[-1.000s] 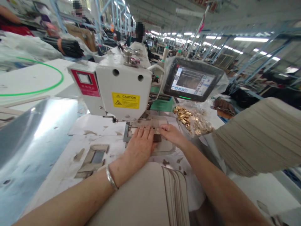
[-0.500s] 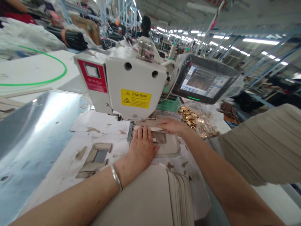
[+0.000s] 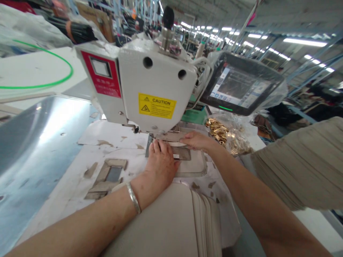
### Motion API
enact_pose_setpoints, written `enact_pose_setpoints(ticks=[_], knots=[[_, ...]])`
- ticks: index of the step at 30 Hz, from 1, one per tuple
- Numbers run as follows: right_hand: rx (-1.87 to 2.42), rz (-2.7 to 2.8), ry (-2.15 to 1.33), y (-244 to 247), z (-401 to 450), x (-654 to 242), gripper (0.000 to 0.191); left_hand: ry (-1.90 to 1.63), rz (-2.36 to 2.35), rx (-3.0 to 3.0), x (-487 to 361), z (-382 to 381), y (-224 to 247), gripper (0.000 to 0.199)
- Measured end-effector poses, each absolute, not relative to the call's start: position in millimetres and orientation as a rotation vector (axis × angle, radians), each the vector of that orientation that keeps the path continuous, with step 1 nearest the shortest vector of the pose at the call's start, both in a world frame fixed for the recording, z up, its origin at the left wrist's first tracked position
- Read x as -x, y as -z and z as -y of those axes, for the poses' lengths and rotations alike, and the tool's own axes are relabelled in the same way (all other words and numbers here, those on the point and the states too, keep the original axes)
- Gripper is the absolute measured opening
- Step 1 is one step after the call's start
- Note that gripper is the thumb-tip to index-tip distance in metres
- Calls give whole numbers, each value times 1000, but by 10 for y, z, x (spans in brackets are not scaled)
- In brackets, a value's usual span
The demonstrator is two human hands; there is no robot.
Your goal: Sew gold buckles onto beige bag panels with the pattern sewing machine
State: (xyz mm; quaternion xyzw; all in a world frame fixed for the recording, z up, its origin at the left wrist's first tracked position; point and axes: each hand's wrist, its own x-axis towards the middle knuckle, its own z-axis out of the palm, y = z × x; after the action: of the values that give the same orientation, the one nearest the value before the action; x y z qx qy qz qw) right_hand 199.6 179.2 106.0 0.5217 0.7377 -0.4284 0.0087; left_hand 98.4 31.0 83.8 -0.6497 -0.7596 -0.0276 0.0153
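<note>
My left hand point(image 3: 160, 164) lies palm down at the sewing machine point(image 3: 158, 80), fingers stretched forward over a metal clamp plate point(image 3: 184, 154) and one end of a narrow beige strap point(image 3: 177, 144). Thumb and fingers of my right hand point(image 3: 197, 140) pinch the strap's other end, and between the hands it bows slightly. Under the plate is a beige panel point(image 3: 197, 168) with rounded corners. The strap's left end is hidden by my left fingers. Closer to me, below my left wrist, sits a stack of beige panels point(image 3: 166, 221).
Gold-coloured metal buckles point(image 3: 217, 130) lie in a plastic bag beyond my right hand, below the control screen point(image 3: 238, 85). A thick beige stack point(image 3: 302, 164) stands at the right. Left are a taped frame-shaped template point(image 3: 100, 184) and a shiny metal sheet point(image 3: 53, 142).
The view has shifted slightly. My left fingers are a little more bent and the strap bows more between my hands; my right hand keeps its pinch.
</note>
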Motion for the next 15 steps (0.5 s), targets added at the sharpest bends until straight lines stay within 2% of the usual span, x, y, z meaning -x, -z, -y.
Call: enact_pose_setpoints(ticks=[9,15], knots=[[-1639,-2297,1361,-1020,-1821,-2025,24,148,2391,2025,-977,-285,-821,72],[-1592,-2344,1465,-968,-1810,-2049,24,71,2368,2033,-991,-297,-789,75]])
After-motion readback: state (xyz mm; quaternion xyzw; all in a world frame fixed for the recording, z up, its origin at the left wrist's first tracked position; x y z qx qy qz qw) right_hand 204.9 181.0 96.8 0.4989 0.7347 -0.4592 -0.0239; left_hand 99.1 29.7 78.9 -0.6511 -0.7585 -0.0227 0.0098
